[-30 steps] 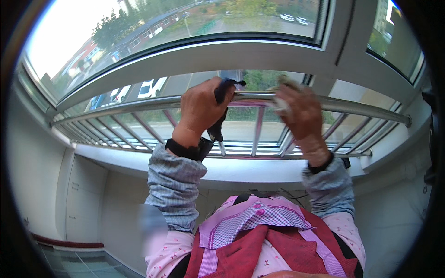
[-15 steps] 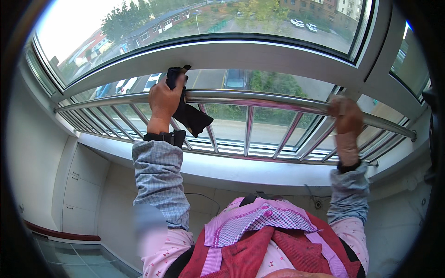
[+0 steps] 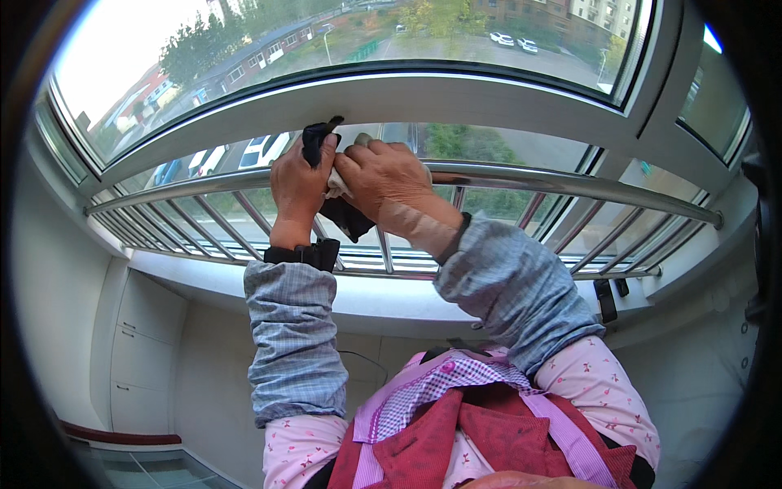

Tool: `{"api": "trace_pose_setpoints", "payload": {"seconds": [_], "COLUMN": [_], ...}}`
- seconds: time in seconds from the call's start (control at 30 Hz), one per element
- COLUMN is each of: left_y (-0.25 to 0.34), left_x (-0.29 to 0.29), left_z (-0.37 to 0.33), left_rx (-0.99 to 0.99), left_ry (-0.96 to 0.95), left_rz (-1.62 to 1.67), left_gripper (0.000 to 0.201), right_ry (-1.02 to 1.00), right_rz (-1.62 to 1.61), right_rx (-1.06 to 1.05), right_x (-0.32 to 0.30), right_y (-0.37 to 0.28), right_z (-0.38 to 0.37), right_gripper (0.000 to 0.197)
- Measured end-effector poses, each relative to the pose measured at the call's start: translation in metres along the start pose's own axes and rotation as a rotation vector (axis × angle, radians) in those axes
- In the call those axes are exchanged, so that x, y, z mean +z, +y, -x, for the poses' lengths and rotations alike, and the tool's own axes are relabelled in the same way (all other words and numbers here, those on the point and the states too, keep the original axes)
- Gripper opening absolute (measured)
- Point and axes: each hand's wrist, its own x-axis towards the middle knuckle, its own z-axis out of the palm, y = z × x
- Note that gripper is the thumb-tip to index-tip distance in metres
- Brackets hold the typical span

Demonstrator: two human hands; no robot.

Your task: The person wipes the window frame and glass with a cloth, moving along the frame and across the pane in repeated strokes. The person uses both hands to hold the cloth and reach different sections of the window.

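My left hand [image 3: 298, 186] is closed on a black cloth [image 3: 349, 218] at the metal railing. One end of the cloth sticks up past the thumb, and the rest hangs down below the top rail [image 3: 521, 177]. Right beside it, my right hand [image 3: 389, 178] wraps over the same rail. A crumpled whitish cloth [image 3: 336, 186] shows between its fingers and the left hand. Part of the rail under both hands is hidden.
Upright metal bars [image 3: 384, 248] run below the rail, above a white sill [image 3: 383, 295]. Behind stands a window frame [image 3: 391, 102]. A white drawer cabinet [image 3: 142, 359] is at the left. Small black objects [image 3: 605, 300] lie on the sill at right.
My right hand has moved left along the rail, from near its right end to beside my left hand. My left hand stays at the rail with the black cloth.
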Motion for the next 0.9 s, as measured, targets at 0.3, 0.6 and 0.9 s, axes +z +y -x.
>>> {"api": "trace_pose_setpoints", "payload": {"seconds": [0.3,0.6,0.9], "left_y": [0.0,-0.005,-0.003], "left_x": [0.001,0.009,0.005], "left_z": [0.007,0.006,0.01], "left_rx": [0.178,0.205,0.22], "left_ry": [0.092,0.117,0.094], "left_rz": [0.031,-0.01,0.082], "left_gripper": [0.024,0.023,0.021], "right_ry": [-0.037,-0.101,0.149], "right_rz": [0.219,0.584,0.114], "right_rx": [0.53,0.824,0.136], "right_x": [-0.148,-0.137,-0.025], "right_y": [0.111,0.138,0.005], "right_z": [0.126,0.145,0.03], "right_gripper": [0.028,0.044,0.022]}}
